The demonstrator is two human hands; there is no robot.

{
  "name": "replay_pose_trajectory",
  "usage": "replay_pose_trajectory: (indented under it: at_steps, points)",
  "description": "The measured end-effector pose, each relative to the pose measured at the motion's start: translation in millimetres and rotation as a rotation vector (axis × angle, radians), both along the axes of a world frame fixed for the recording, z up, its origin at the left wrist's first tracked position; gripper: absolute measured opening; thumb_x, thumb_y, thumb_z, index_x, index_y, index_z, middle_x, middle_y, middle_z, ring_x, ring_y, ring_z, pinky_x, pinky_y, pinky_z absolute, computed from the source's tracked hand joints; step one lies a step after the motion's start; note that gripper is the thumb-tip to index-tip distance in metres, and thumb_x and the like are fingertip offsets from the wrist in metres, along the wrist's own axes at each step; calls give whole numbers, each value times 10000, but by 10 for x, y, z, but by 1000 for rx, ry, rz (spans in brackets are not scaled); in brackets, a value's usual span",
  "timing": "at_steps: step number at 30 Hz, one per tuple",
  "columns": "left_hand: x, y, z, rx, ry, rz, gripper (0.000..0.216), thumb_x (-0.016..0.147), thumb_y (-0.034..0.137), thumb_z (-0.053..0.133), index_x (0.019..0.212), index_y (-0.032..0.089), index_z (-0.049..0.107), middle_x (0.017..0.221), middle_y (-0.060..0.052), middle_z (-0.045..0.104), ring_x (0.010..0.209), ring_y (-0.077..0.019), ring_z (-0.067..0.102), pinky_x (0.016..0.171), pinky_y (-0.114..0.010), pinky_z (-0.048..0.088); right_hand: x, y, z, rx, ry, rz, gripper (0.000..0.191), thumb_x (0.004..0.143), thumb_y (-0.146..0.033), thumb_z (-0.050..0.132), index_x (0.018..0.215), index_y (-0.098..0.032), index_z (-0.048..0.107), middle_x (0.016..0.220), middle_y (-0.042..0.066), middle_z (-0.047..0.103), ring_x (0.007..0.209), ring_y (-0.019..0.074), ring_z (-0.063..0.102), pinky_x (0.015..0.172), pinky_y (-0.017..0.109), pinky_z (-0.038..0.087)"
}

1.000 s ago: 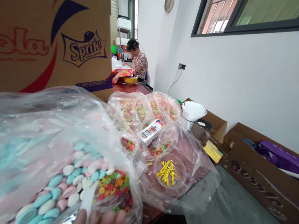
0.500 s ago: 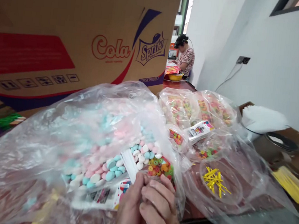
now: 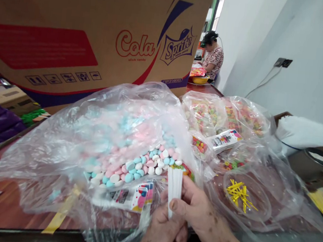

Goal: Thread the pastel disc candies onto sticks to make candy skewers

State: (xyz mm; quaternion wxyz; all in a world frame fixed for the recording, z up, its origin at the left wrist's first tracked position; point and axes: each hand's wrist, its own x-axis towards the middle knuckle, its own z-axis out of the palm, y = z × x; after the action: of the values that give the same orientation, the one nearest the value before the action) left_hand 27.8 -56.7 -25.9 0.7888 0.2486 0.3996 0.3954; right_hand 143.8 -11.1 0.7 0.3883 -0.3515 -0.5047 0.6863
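A flat bundle of thin white sticks [image 3: 174,186] stands upright between my hands. My left hand [image 3: 164,231] is closed round its lower end. Against its right side press the thumb and fingers of my right hand [image 3: 195,209]. Just beyond lies a large clear plastic bag [image 3: 45,151], its mouth open on pink, blue and white round candies [image 3: 138,164]. Colourful ring candies [image 3: 186,170] show partly behind the sticks. Printed cards [image 3: 142,196] lie left of my hands, under or in clear plastic.
A big cardboard box [image 3: 75,8] stands behind the bag. To the right are bags of ring candies [image 3: 205,110], a card stack [image 3: 225,139], a clear bowl with yellow twist ties [image 3: 240,194] and a bin [image 3: 309,163]. A co-worker [image 3: 213,57] sits farther back.
My hands have shifted right and opened from around the bundle, so the white sticks now stand more upright and show more. The view has swung left.
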Motion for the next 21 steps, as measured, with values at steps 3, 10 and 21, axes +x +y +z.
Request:
replay_pose_trajectory:
  at_steps: [3, 10, 21]
  points:
    - [40, 5, 28, -96, 57, -61, 551, 661, 716, 699, 746, 213, 491, 406, 103, 412, 300, -31, 303, 309, -123, 251, -5, -39, -24, -147, -38, 29, 193, 845, -336, 645, 921, -161, 620, 802, 9, 681, 666, 117, 626, 602, 212, 490]
    - [94, 43, 146, -80, 58, -34, 463, 681, 568, 749, 875, 245, 479, 435, 105, 470, 276, -60, 325, 279, -153, 304, 119, -67, -106, -64, -125, 36, 228, 913, -390, 566, 1041, -224, 655, 878, 29, 703, 732, 165, 663, 629, 264, 531]
    - [-524, 62, 417, 84, -141, 625, 262, 844, 365, 706, 749, 170, 560, 507, 105, 375, 352, -22, 243, 326, -121, 264, -31, -116, -205, 896, -489, -537, 411, 966, -360, 459, 1357, -231, 462, 1259, 121, 589, 1176, 272, 549, 1013, 488, 447]
